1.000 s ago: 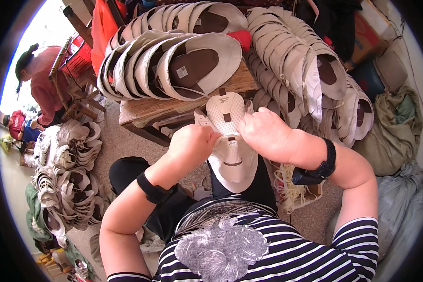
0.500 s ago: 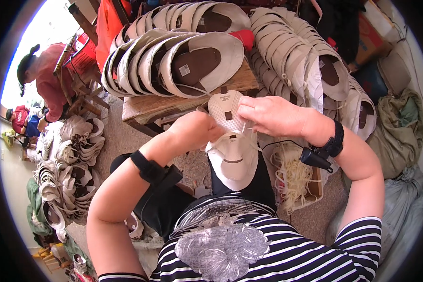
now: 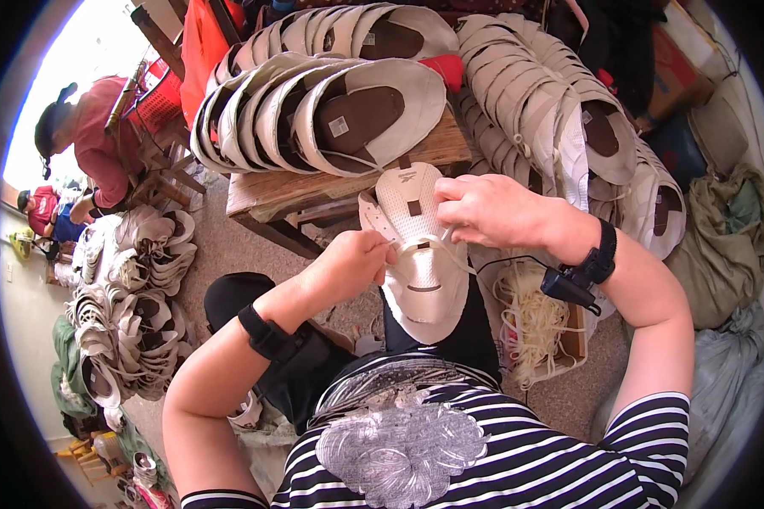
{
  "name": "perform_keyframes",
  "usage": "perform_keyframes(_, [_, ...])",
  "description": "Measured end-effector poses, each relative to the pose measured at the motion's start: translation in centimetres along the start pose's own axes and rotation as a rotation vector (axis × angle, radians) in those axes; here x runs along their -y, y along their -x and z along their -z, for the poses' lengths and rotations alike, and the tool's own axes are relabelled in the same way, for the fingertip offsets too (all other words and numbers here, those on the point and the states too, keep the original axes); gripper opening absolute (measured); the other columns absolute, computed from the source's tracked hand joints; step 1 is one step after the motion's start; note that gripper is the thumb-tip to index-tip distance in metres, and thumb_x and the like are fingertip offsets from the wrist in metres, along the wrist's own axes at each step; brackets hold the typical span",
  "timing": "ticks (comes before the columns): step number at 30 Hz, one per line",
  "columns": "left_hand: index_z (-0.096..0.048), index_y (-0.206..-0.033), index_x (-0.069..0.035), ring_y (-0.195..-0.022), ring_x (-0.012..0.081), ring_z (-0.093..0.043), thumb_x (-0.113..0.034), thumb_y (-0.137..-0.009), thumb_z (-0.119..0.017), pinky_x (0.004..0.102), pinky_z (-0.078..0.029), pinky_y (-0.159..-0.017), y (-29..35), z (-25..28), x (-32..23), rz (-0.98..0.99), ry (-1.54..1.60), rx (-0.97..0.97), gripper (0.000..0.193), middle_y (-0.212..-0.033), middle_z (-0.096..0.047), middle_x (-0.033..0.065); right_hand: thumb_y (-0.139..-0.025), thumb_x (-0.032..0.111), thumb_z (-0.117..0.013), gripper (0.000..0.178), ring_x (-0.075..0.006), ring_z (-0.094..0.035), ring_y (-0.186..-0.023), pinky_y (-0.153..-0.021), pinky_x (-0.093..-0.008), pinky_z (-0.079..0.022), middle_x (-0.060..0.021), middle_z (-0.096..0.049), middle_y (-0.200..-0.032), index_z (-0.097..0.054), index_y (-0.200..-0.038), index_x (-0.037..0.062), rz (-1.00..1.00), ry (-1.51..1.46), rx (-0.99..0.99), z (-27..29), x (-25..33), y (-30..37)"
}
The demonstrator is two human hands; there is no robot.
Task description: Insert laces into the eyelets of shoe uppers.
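Observation:
A white shoe upper [image 3: 429,314] rests toe toward me between my thighs, its perforated tongue [image 3: 409,182] standing up at the far end. A pale flat shoelace [image 3: 418,246] crosses the upper below the tongue. At the left eyelet flap, my left hand [image 3: 352,261] is closed in a pinch on the lace. My right hand [image 3: 497,212] has its fingers curled beside the tongue, pinching the lace near the right edge. What lies inside the curled fingers is partly hidden.
Rows of nested shoe uppers [image 3: 361,119] fill a wooden stool [image 3: 293,188] ahead; more are stacked at right [image 3: 543,102]. A box of loose laces [image 3: 539,327] sits by my right leg. Uppers [image 3: 140,297] pile up at left, near another person [image 3: 102,144].
My left hand has drawn back from the tongue, down and slightly left, uncovering the left eyelet flap. The right hand has stayed almost in place beside the tongue.

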State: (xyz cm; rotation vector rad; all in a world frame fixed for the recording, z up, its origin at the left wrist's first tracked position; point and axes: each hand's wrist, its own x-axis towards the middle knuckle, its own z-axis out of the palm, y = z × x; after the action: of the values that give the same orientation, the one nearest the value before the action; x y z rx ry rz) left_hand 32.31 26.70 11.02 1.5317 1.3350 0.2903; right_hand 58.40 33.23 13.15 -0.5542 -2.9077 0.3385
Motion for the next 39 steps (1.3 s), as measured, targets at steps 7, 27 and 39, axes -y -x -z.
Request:
perform_keyframes(7, [-0.071,-0.09,0.003,-0.064,0.0209,-0.065,-0.014,-0.086,-0.05,0.033,-0.05,-0.062,0.0,0.6,-2.5,0.144,-0.031,0.035,0.027,-0.068,-0.068,0.0119,-0.083,0.025,-0.068,0.021,-0.0304,-0.062,-0.088,-0.077,-0.0399,-0.05,-0.0106,-0.056,-0.094,-0.067,-0.085,0.0042,-0.22,-0.312,0.037,-0.8,-0.1,-0.4])
perform_keyframes(27, [-0.057,-0.101,-0.006,-0.094,0.0287,-0.063,-0.02,-0.072,-0.078,0.0388,-0.052,-0.075,-1.7,2.9,-4.4,-0.662,-1.138,0.004,0.038,-0.102,-0.055,0.0107,-0.085,0.026,-0.07,0.021,-0.028,-0.062,-0.086,-0.077,-0.0383,-0.05,-0.0119,-0.057,-0.095,-0.066,-0.087,0.0047,-0.501,-0.531,-0.384,-4.3,1.8,-0.3])
perform_keyframes(39, [-0.068,-0.074,-0.003,-0.075,0.03,-0.06,-0.024,-0.081,-0.073,0.0409,-0.049,-0.071,-2.5,2.9,-0.2,-0.725,-0.7,-0.169,0.022,-0.083,-0.059,0.0114,-0.087,0.025,-0.065,0.018,-0.0323,-0.064,-0.084,-0.073,-0.0425,-0.051,-0.0099,-0.056,-0.1,-0.06,-0.092,0.0085,-0.481,-0.29,-0.258,-2.9,3.7,0.4])
